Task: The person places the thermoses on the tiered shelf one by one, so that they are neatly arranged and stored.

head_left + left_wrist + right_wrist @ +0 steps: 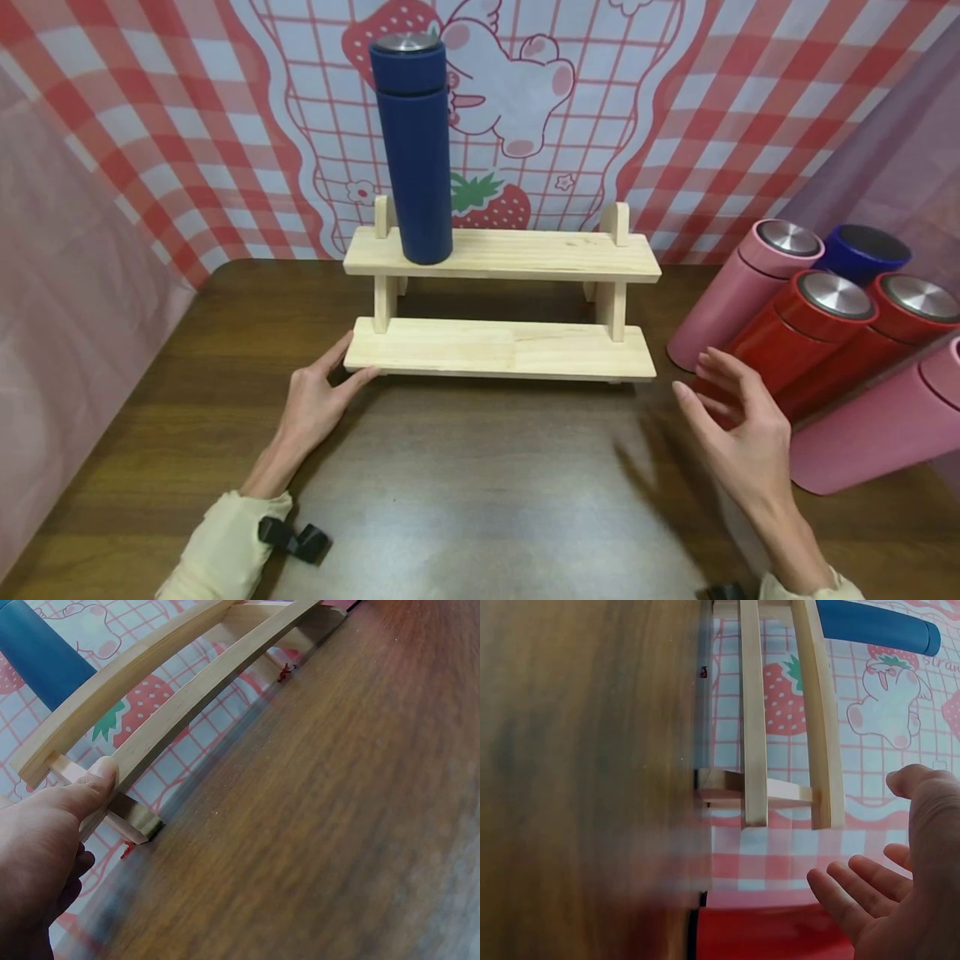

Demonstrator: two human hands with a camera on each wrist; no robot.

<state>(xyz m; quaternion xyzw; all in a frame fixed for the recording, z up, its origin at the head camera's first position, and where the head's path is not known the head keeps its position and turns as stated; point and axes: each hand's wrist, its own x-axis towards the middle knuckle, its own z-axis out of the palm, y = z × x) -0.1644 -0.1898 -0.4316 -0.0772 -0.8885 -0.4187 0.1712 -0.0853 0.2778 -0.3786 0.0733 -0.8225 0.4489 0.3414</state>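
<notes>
A two-tier wooden rack (502,348) stands on the table, with a dark blue thermos bottle (416,158) upright at the left of its upper shelf. My left hand (318,408) holds the left end of the lower shelf; in the left wrist view the thumb (101,776) presses on the shelf's front edge. My right hand (742,433) hovers with fingers parted and nothing in it, near the red thermos bottle (795,342) in the head view. The right wrist view shows its fingers (855,892) spread and relaxed, apart from the rack.
At the right stand more thermos bottles: a pink one (738,292), a second red one (862,358), a nearer pink one (870,433) and a blue one (862,250) behind. A checked cloth (225,125) hangs behind the brown table (480,483).
</notes>
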